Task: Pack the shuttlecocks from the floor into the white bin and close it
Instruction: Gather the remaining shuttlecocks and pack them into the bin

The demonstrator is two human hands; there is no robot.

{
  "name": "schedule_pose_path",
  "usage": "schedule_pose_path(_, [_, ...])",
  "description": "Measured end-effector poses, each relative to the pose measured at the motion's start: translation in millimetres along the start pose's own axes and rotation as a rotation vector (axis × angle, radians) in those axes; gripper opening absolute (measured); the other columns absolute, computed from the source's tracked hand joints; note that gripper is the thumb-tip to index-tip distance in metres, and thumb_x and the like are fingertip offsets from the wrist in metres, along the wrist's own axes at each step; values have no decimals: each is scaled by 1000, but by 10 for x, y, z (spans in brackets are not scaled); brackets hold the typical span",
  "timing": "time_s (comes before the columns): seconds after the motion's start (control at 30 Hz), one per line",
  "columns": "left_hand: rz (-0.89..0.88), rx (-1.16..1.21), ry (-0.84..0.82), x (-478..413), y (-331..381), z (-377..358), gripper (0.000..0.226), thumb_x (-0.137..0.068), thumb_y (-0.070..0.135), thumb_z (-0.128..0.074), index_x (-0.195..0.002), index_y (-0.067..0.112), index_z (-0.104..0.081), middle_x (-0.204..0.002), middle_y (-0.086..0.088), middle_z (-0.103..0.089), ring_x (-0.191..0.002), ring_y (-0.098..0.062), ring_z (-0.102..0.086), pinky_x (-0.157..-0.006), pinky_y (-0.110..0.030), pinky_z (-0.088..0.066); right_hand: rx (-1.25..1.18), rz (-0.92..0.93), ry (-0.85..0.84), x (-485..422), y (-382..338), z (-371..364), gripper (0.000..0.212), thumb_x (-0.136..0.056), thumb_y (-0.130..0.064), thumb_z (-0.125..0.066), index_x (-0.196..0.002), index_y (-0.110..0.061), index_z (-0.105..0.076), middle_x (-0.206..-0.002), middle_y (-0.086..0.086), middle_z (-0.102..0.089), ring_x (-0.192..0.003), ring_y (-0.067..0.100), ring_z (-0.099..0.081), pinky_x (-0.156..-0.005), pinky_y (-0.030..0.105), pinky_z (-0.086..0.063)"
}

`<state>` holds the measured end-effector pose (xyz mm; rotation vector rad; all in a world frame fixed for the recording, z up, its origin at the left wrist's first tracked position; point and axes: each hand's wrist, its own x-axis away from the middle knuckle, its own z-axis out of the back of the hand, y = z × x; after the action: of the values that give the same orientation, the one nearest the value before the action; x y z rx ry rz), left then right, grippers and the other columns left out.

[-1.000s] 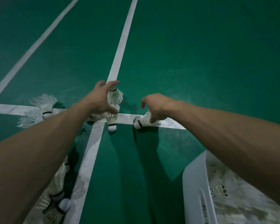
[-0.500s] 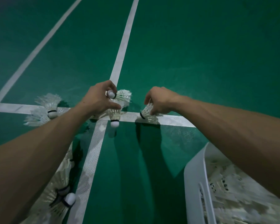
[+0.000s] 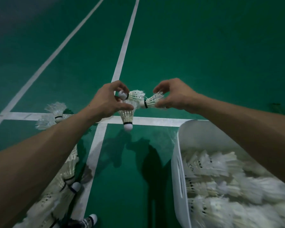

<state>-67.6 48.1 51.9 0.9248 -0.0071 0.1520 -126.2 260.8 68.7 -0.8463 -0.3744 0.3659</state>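
Several white feathered shuttlecocks with black-banded cork tips [image 3: 62,175] lie heaped on the green court floor [image 3: 135,186] nearest the camera, lower left, partly under the left forearm. Lower right: white plastic bin [image 3: 179,162], open, already deep in packed shuttlecocks [image 3: 220,178]; no lid in view. Further out, both hands are raised clear of the floor. Left hand [image 3: 105,102]: grip curled round two at once, a crosswise shuttlecock [image 3: 135,96] with its cork at the fingers and a hanging shuttlecock [image 3: 127,116], cork down, caught by its feather skirt under the thumb. Right hand [image 3: 174,96]: grip a thumb-and-fingertip pinch on the skirt of a third shuttlecock [image 3: 150,102], cork pointing left, close beside the left hand's pair. Beyond the left forearm, two loose shuttlecocks [image 3: 56,112] lie across a painted white court line [image 3: 23,116]. Judgement: next is the carry to the bin. Risks: the hanging one looks weakly held and may slip free in the swing; pinched feathers may crush or bend; a toss onto the full contents may bounce one over the rim.
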Motion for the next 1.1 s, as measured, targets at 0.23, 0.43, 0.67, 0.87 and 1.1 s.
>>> schedule_pose_path(0.23, [-119,68,36,345,614,3,45,-61,17,-83,-100,20,-60,-116,2,-56,-80,-13,-66,-72,-27,-54,-106,36,116,642,-186,283,49,-70,-3,-81,-114,-14,-62,-103,7,-63,-62,16,-59,-71,39,-60])
schedule_pose_path(0.43, [-214,118,38,516,1056,-158,43,-61,20,-85,-97,22,-61,-111,3,-59,-71,-12,-64,-68,-25,-53,-220,21,266,1136,-84,588,55,-69,-3,-82,-118,-13,-58,-101,1,-59,-70,13,-60,-71,28,-58])
schedule_pose_path(0.67, [-274,169,-100,752,1518,-583,45,-63,18,-83,-102,19,-61,-112,3,-59,-73,-8,-67,-68,-18,-55,-432,-58,348,1809,422,1045,40,-74,5,-74,-108,-13,-62,-94,0,-63,-74,4,-64,-67,25,-58])
schedule_pose_path(0.87, [-260,104,-264,903,1592,-1016,48,-63,18,-83,-104,21,-59,-116,3,-61,-83,-11,-68,-80,-31,-57,-230,-186,345,2263,880,1193,49,-74,3,-76,-117,-16,-62,-106,-1,-60,-84,15,-63,-67,31,-58])
schedule_pose_path(1.1, [-235,-70,-392,1027,1465,-1481,45,-63,26,-84,-98,31,-56,-103,7,-64,-86,-7,-64,-78,-27,-54,-14,-329,323,2332,1412,1059,51,-75,-4,-77,-119,-24,-59,-108,-1,-63,-69,12,-63,-59,25,-51])
